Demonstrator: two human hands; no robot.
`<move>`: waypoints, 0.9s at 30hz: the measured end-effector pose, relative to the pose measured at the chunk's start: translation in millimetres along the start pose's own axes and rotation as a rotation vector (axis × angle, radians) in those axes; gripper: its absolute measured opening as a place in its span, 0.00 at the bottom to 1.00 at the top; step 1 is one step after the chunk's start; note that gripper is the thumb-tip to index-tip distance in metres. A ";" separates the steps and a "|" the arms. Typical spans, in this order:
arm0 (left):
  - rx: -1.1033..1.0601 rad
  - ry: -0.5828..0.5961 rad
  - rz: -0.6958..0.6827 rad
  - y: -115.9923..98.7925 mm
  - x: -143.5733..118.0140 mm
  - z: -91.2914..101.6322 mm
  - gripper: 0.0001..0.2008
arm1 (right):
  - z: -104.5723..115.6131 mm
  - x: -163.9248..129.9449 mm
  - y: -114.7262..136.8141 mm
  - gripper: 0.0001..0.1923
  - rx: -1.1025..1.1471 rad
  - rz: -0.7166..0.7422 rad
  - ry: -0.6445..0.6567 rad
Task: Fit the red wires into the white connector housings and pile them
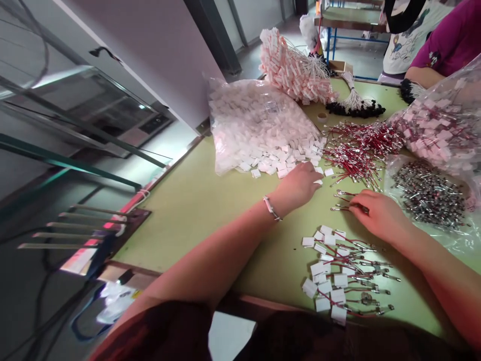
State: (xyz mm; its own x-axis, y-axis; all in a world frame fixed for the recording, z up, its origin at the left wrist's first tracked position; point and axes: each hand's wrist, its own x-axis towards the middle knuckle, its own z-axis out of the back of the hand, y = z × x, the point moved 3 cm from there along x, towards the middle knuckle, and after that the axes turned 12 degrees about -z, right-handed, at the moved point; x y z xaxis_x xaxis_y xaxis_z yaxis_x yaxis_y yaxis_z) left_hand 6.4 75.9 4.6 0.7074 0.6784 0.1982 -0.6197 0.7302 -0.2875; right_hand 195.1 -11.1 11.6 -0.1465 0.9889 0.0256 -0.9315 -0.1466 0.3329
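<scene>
My left hand point(298, 184) reaches to the edge of a spill of small white plastic blocks point(285, 158) that pour from a clear bag point(244, 120); its fingertips touch a white block, and whether they grip it I cannot tell. My right hand point(376, 213) rests on the green table point(195, 200) with its fingers closed on a red wire with metal ends point(343, 200), just below a heap of red wires point(356, 148). Near the table's front edge lies a group of assembled pieces point(338, 273), white blocks with red wires attached.
A clear bag of metal parts point(426, 193) lies at the right, with a bag of mixed white and red pieces point(441, 125) behind it. Bundles of pink-white pieces point(289, 65) and black-tipped wires point(355, 105) sit at the back. Another person in a purple sleeve point(447, 45) sits at the far right.
</scene>
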 end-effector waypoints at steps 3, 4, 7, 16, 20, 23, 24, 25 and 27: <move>0.145 0.108 -0.007 -5.8 6.3 -16.2 0.11 | -8.5 2.7 -1.7 0.06 -0.194 -0.009 0.056; 0.161 0.118 -0.003 -6.3 6.8 -19.0 0.11 | -11.2 2.7 0.1 0.06 -0.227 -0.006 0.067; 0.110 0.104 -0.007 -5.7 4.7 -22.5 0.08 | -16.6 2.5 6.6 0.07 -0.290 -0.012 0.090; -0.601 -0.354 0.265 -7.1 -8.1 6.4 0.13 | -6.0 4.7 1.2 0.09 -0.294 -0.124 0.007; -1.099 -0.309 0.466 -10.3 -11.4 -1.3 0.07 | -11.9 2.0 5.4 0.08 -0.303 -0.007 0.055; -1.399 -0.251 0.554 -15.5 -11.9 -12.7 0.05 | -19.9 1.8 8.6 0.09 -0.418 0.064 0.031; -1.462 -0.242 0.571 -17.2 -11.9 -15.9 0.05 | -22.1 2.3 8.9 0.10 -0.450 0.075 0.018; -1.509 -0.237 0.582 -18.7 -12.0 -18.5 0.05 | -23.8 3.2 8.5 0.10 -0.475 0.073 0.008; -1.568 -0.239 0.588 -20.8 -12.1 -22.0 0.06 | -25.3 5.0 5.8 0.10 -0.501 0.033 -0.003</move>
State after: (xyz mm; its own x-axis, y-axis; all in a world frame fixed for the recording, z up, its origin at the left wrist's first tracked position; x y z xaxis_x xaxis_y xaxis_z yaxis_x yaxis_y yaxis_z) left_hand 18.2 50.7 -12.4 0.3663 0.9127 -0.1810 0.2521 -0.2846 -0.9249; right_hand 180.5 -7.6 -10.2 -0.1785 0.9834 0.0315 -0.9719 -0.1712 -0.1612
